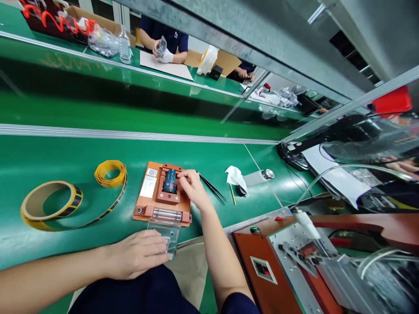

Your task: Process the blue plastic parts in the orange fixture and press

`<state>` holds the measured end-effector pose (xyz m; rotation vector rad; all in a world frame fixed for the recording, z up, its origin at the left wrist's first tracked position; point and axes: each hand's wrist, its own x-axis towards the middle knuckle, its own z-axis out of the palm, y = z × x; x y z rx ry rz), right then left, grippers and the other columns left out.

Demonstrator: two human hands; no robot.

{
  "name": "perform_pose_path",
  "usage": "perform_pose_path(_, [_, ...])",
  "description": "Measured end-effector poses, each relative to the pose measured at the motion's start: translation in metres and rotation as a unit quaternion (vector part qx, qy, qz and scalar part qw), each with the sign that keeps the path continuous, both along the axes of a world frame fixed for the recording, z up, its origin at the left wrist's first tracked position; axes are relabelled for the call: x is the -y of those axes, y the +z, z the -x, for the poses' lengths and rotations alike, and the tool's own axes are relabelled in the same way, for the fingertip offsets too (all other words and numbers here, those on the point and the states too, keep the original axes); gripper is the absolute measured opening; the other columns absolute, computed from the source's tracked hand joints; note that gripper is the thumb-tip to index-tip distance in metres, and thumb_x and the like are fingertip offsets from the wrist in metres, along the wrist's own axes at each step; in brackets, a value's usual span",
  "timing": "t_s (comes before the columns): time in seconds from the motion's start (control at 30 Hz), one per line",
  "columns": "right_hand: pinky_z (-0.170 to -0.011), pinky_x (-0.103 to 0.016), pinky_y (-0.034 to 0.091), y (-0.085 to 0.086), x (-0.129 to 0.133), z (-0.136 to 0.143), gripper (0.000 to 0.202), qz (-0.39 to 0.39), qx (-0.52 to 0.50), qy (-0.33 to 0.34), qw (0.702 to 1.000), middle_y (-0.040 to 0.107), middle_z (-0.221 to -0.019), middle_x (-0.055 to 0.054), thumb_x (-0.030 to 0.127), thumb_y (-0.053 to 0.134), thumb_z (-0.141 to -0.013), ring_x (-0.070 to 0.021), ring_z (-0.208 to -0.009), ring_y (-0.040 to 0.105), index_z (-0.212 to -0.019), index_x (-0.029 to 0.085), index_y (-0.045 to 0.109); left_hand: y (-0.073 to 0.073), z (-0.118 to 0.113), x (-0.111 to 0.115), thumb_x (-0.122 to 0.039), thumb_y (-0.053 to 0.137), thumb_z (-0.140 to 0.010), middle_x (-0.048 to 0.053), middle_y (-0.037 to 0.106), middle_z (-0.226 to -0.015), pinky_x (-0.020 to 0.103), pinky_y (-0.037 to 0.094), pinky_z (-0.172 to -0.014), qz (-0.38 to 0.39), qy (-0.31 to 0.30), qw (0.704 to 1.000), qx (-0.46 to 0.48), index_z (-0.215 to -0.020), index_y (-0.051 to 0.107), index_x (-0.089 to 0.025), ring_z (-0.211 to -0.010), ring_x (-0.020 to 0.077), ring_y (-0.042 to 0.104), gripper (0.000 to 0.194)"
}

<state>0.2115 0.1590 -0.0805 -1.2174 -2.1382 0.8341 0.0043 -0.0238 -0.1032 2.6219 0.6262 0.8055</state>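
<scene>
A glossy green surface (77, 150) spans the middle of the frame, with a metal rail along its far edge. Near its centre lies an orange-brown fixture (139, 198) with white labels on its left side. The dark blue part (170, 181) sits in the fixture's raised block. A clear cover (163, 226) extends from the fixture's near edge toward the person. The left hand (140, 255) lies with its fingers over this cover; whether it grips it cannot be told. The right hand (194, 189) is bent, its fingertips at the right side of the block, close beside the part; whether they pinch anything is unclear.

At the left of the frame, a large yellow-edged roll (49, 203) and a smaller yellow coil (110, 173) stand on the surface, a strip curving between them. Dark tweezers (212, 189) lie just right of the fixture. Further right are a crumpled white wipe (235, 175), a thin yellowish stick (233, 195) and a clear bottle with a silvery cap (257, 179).

A machine (262, 264) with an orange-brown housing and metal plates fills the lower right. Beyond the rail, at upper centre, a person in dark clothing (165, 41) holds a clear item in a gloved hand above a pale sheet (165, 65). A clear glass bottle (125, 46), plastic bags and a red coiled hose (54, 22) are at upper left. A broad grey beam (229, 48) slants across the top, and a red bin (393, 101) shows at the right.
</scene>
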Motion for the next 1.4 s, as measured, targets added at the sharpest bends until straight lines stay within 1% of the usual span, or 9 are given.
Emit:
perform_pose_path(0.1, [-0.089, -0.042, 0.049, 0.007, 0.014, 0.010, 0.047, -0.042, 0.103, -0.014, 0.994, 0.061, -0.100, -0.008, 0.062, 0.075, -0.077, -0.0281, -0.101, 0.055, -0.095, 0.021, 0.061, 0.009, -0.006, 0.000, -0.012, 0.055, -0.095, 0.011, 0.076, -0.109, 0.041, 0.050, -0.101, 0.005, 0.008, 0.999, 0.052, -0.133, 0.059, -0.017, -0.106, 0.0239, 0.069, 0.039])
perform_pose_path(0.2, [-0.084, -0.040, 0.051, 0.016, 0.026, 0.019, 0.042, -0.049, 0.137, -0.039, 0.989, 0.064, -0.097, -0.007, 0.054, 0.079, -0.077, -0.0265, -0.095, 0.061, -0.092, 0.021, 0.059, 0.030, -0.010, -0.013, -0.010, 0.060, -0.092, 0.009, 0.077, -0.102, 0.040, 0.053, -0.093, -0.003, 0.051, 0.988, 0.143, -0.130, 0.061, -0.020, -0.096, 0.0221, 0.070, 0.039])
perform_pose_path(0.27, [-0.087, -0.041, 0.052, 0.025, 0.033, 0.020, 0.040, -0.056, 0.104, -0.060, 0.991, 0.068, -0.102, -0.008, 0.048, 0.078, -0.079, -0.0264, -0.097, 0.064, -0.101, 0.019, 0.059, 0.048, -0.010, -0.032, -0.010, 0.060, -0.093, 0.007, 0.076, -0.107, 0.039, 0.052, -0.096, 0.011, 0.160, 0.965, 0.208, -0.125, 0.064, -0.024, -0.101, 0.0211, 0.070, 0.035])
perform_pose_path(0.37, [-0.093, -0.042, 0.052, 0.049, 0.047, 0.016, 0.046, -0.105, 0.034, -0.038, 0.993, 0.071, -0.114, -0.009, 0.040, 0.078, -0.082, -0.0266, -0.104, 0.066, -0.118, 0.019, 0.058, 0.076, -0.007, -0.072, -0.025, 0.063, -0.095, 0.006, 0.075, -0.114, 0.041, 0.050, -0.102, 0.142, 0.330, 0.885, 0.295, -0.122, 0.068, -0.026, -0.108, 0.0220, 0.069, 0.028])
perform_pose_path(0.5, [-0.102, -0.044, 0.049, 0.080, 0.068, 0.004, 0.047, -0.183, -0.030, 0.000, 0.983, 0.069, -0.123, -0.010, 0.038, 0.076, -0.085, -0.0270, -0.114, 0.064, -0.126, 0.022, 0.060, 0.101, -0.010, -0.113, -0.046, 0.078, -0.082, 0.010, 0.074, -0.116, 0.041, 0.053, -0.100, 0.408, 0.238, 0.764, 0.440, -0.124, 0.069, -0.020, -0.111, 0.0259, 0.068, 0.051])
perform_pose_path(0.6, [-0.099, -0.041, 0.051, 0.089, 0.078, -0.002, 0.050, -0.137, -0.101, -0.039, 0.985, 0.069, -0.123, -0.009, 0.036, 0.077, -0.085, -0.0254, -0.111, 0.065, -0.129, 0.023, 0.060, 0.110, -0.019, -0.121, -0.044, 0.088, -0.071, 0.010, 0.075, -0.111, 0.034, 0.055, -0.092, 0.478, 0.173, 0.702, 0.499, -0.114, 0.074, -0.018, -0.102, 0.0225, 0.069, 0.052])
perform_pose_path(0.87, [-0.076, -0.029, 0.052, 0.074, 0.083, -0.005, 0.037, 0.093, -0.311, -0.043, 0.945, 0.067, -0.100, -0.002, 0.039, 0.076, -0.086, -0.0143, -0.082, 0.062, -0.116, 0.023, 0.062, 0.113, -0.033, -0.112, -0.036, 0.088, -0.074, 0.006, 0.076, -0.106, 0.024, 0.055, -0.084, 0.435, 0.169, 0.719, 0.515, -0.106, 0.077, -0.019, -0.092, 0.0163, 0.068, 0.038])
perform_pose_path(1.03, [-0.046, -0.017, 0.027, 0.064, 0.083, 0.012, 0.035, 0.247, -0.429, -0.030, 0.869, 0.048, -0.070, 0.008, 0.043, 0.078, -0.082, -0.0041, -0.049, 0.033, -0.094, 0.023, 0.052, 0.110, -0.031, -0.108, -0.036, 0.086, -0.074, 0.007, 0.077, -0.108, 0.026, 0.056, -0.085, 0.416, 0.185, 0.734, 0.504, -0.107, 0.078, -0.020, -0.094, 0.0184, 0.070, 0.037])
perform_pose_path(1.4, [-0.040, -0.013, 0.011, 0.070, 0.081, 0.033, 0.041, 0.356, -0.531, -0.049, 0.767, 0.051, -0.071, 0.007, 0.042, 0.078, -0.080, -0.0028, -0.045, 0.027, -0.089, 0.024, 0.042, 0.108, -0.023, -0.111, -0.040, 0.085, -0.075, 0.008, 0.077, -0.107, 0.033, 0.056, -0.087, 0.416, 0.177, 0.753, 0.478, -0.108, 0.078, -0.018, -0.094, 0.0223, 0.070, 0.040])
